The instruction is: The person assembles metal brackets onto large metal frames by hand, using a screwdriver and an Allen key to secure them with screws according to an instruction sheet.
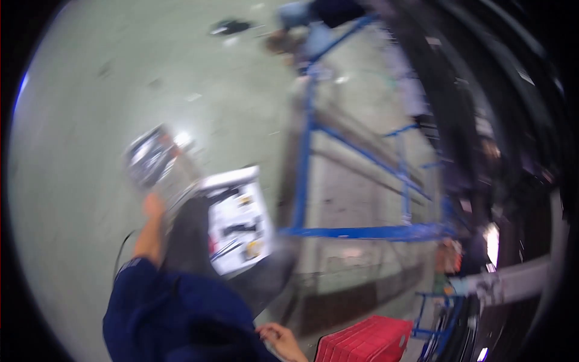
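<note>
Ahead of me on the left, my left hand is closed at the near edge of a clear plastic bag with dark and shiny contents, all smeared by motion. My right hand is low at the lower edge, its fingers curled; what they hold, if anything, is hidden. Beside that hand is a red ribbed plastic crate. In front of my body, between dark grey shapes, shows a white sheet bearing black, yellow and red items too blurred to name.
A blue metal frame stands on the pale green floor to the right. At the far end another person bends low near a dark object. Dark stacked shapes line the right side, with a smaller blue rack below.
</note>
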Available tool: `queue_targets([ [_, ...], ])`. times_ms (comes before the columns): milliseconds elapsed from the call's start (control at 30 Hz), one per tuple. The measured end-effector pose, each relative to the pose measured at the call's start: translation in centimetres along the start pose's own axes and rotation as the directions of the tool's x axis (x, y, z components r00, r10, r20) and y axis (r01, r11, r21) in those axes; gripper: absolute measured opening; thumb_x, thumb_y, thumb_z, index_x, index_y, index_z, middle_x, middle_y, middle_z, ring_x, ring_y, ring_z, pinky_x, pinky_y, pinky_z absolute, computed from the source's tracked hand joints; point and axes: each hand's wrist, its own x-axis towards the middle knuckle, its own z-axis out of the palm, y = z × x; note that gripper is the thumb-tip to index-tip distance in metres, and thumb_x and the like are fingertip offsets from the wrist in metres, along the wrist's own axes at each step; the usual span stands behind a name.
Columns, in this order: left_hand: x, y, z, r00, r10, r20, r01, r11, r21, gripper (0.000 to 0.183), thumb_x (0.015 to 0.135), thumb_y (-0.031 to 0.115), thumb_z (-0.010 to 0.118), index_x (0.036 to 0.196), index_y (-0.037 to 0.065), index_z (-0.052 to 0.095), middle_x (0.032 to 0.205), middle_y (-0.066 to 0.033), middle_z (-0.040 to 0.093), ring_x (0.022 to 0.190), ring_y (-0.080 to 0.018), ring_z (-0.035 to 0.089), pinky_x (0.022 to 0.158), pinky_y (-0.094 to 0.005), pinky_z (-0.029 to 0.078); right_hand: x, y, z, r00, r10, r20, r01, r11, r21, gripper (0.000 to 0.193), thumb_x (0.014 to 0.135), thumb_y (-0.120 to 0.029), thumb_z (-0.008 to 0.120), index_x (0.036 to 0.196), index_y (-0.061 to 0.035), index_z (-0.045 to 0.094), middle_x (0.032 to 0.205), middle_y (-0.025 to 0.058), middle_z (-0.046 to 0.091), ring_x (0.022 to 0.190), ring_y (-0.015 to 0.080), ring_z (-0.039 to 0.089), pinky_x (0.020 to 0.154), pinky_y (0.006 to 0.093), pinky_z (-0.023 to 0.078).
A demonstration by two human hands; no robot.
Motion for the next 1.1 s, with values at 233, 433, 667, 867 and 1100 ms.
queue_targets([
  [233,-7.3,11.2,-9.0,0.96,0.279,-0.003,-0.232,0.793,-0.563,0.043,0.081,-0.001,0.057,0.124,-0.001,0.054,0.121,-0.0179,0.058,0.108,-0.0308,0.057,0.095,-0.0345,0.044,-3.2,-1.4,-3.7,0.908,-0.185,0.375,0.08,0.957,0.278,0.057,0.084,-0.024,0.075,0.131,-0.001,0.053,0.115,0.0083,0.063,0.111,0.0131,0.055,0.095,0.0287,0.045],
  [433,-24.2,26.7,-21.5,0.3,0.863,0.406,-0.073,0.445,-0.893,0.04,0.084,0.0,0.067,0.122,-0.001,0.057,0.112,-0.0115,0.066,0.094,-0.0167,0.064,0.081,-0.0276,0.053,-6.1,-7.7,-7.1,0.851,-0.505,-0.144,0.455,0.847,-0.276,0.036,0.093,-0.01,0.06,0.126,0.0032,0.054,0.108,0.0099,0.067,0.096,0.0141,0.063,0.086,0.0286,0.05],
  [667,-33.6,45.6,-39.1,-0.259,0.944,0.205,0.474,0.309,-0.825,0.05,0.101,0.026,0.046,0.141,-0.002,0.034,0.131,-0.0196,0.052,0.112,-0.0279,0.061,0.094,-0.0383,0.051,-12.1,-16.1,-11.2,0.622,-0.717,-0.316,0.34,0.611,-0.715,0.027,0.083,-0.007,0.069,0.106,0.0047,0.065,0.097,0.0092,0.069,0.081,0.0157,0.067,0.071,0.0288,0.054],
  [867,-38.5,56.0,-45.6,-0.116,0.982,0.147,0.847,0.175,-0.501,0.038,0.101,0.022,0.048,0.129,-0.003,0.046,0.127,-0.0174,0.055,0.118,-0.0266,0.057,0.1,-0.039,0.049,-19.1,-21.7,-13.4,-0.098,-0.74,-0.666,0.625,0.475,-0.62,0.025,0.084,-0.004,0.069,0.106,0.0005,0.058,0.087,0.0096,0.066,0.072,0.0147,0.065,0.062,0.0263,0.054],
  [1100,-38.5,60.4,-48.2,-0.05,0.988,-0.147,0.865,-0.031,-0.5,0.04,0.098,0.01,0.051,0.134,-0.003,0.041,0.132,-0.0175,0.052,0.122,-0.0279,0.054,0.104,-0.0395,0.048,-19.0,-28.7,-14.3,-0.331,-0.758,-0.562,0.621,0.273,-0.735,0.024,0.091,-0.006,0.064,0.112,0.0024,0.055,0.087,0.0082,0.064,0.07,0.0131,0.065,0.057,0.0207,0.05],
])
